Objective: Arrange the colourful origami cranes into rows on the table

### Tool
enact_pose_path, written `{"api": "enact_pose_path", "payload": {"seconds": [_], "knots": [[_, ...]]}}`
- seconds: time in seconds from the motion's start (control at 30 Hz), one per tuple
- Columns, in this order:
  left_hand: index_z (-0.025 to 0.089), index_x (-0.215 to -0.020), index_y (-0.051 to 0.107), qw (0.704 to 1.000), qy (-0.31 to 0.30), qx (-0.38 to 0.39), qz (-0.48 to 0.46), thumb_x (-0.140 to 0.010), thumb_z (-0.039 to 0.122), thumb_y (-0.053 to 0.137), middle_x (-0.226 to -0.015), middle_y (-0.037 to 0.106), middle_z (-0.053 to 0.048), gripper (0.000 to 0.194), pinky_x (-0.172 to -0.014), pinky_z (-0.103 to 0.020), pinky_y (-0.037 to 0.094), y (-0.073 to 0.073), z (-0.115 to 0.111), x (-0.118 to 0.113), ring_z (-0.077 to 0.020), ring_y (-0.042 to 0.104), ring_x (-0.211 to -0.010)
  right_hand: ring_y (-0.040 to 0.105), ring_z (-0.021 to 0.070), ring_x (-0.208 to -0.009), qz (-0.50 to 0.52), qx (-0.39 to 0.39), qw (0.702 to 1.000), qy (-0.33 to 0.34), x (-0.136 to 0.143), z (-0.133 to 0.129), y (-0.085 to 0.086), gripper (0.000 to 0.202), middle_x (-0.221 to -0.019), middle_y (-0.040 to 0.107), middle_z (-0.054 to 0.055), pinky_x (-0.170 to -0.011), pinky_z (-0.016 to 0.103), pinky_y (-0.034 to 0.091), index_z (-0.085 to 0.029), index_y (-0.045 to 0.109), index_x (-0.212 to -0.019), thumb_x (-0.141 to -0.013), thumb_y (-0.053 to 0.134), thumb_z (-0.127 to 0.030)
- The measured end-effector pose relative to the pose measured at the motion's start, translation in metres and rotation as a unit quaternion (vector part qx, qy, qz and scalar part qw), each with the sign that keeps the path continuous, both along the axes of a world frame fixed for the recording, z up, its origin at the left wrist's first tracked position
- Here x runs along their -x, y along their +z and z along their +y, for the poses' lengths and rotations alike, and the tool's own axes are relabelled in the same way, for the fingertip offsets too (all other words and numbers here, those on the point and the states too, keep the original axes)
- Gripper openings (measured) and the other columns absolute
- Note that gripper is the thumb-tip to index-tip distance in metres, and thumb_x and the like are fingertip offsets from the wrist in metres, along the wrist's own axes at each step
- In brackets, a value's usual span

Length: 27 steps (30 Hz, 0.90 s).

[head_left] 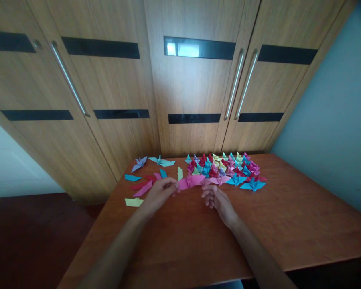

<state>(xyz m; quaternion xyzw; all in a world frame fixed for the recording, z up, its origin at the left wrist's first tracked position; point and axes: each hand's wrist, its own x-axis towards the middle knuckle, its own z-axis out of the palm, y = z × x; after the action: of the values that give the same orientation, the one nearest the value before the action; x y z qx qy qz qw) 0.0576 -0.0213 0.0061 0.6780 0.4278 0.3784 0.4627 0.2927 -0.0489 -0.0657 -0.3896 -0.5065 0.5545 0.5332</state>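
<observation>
Four tall wooden cupboard doors [186, 80] with dark horizontal strips and long metal handles [68, 78] fill the background, the largest surface in view. To their right stands a pale blue wall [343, 120]. Below them a reddish-brown wooden table [289, 224] runs from the doors toward the viewer, with dark floor [27, 241] visible to its left.

On the far right part of the table sits a dense cluster of folded paper figures [225, 166] in red, pink, blue, green and yellow, packed closely together. On the far left part lies a looser scatter: two blue paper cranes [152, 161], pink and red folded strips [142, 187], blue pieces, and a yellow folded piece [134, 202] nearest the table's left edge.

Between these two groups, near the middle of the table, a pink folded paper [194, 181] is held across both hands. The left hand [159, 192] pinches the paper's left end between fingertips and thumb. The right hand [218, 200] lies with fingers curled under the paper's right part; whether it truly grips the paper cannot be told, since the fingertips are small and blurred. Both forearms reach in from the lower edge.
</observation>
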Motion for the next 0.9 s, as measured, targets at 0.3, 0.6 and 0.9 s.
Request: {"api": "enact_pose_path", "payload": {"seconds": [0.3, 0.6, 0.9], "knots": [[0.014, -0.078, 0.061, 0.993, -0.087, 0.075, -0.033, -0.079, 0.039, 0.058, -0.071, 0.062, -0.001, 0.025, -0.059, -0.022, 0.039, -0.049, -0.013, -0.036, -0.0114, 0.053, -0.061, 0.044, 0.0092, -0.054, 0.016, 0.035, 0.999, 0.0, -0.002, -0.001, 0.0, 0.026, -0.063, 0.052, -0.002, -0.05, 0.021, 0.031, -0.017, 0.062, -0.08, -0.073, 0.067, -0.041], [0.014, -0.074, 0.062, 0.991, -0.119, 0.018, 0.055, -0.08, 0.037, 0.058, -0.066, 0.053, 0.003, 0.024, -0.056, -0.02, 0.031, -0.044, -0.021, -0.031, -0.0108, 0.044, -0.062, 0.046, 0.0093, -0.057, -0.067, 0.017, 0.997, 0.047, -0.003, -0.004, 0.001, 0.023, -0.068, 0.057, -0.002, -0.051, 0.021, 0.034, -0.018, 0.065, -0.083, -0.074, 0.067, -0.039], [0.013, -0.074, 0.065, 0.986, -0.121, 0.104, -0.043, -0.081, 0.033, 0.059, -0.07, 0.062, -0.001, 0.022, -0.063, -0.022, 0.038, -0.043, -0.024, -0.032, -0.0132, 0.053, -0.067, 0.051, 0.0095, -0.059, -0.086, 0.013, 0.985, 0.148, -0.002, -0.008, 0.005, 0.028, -0.066, 0.062, 0.001, -0.054, 0.021, 0.035, -0.014, 0.066, -0.076, -0.08, 0.062, -0.042]]}}
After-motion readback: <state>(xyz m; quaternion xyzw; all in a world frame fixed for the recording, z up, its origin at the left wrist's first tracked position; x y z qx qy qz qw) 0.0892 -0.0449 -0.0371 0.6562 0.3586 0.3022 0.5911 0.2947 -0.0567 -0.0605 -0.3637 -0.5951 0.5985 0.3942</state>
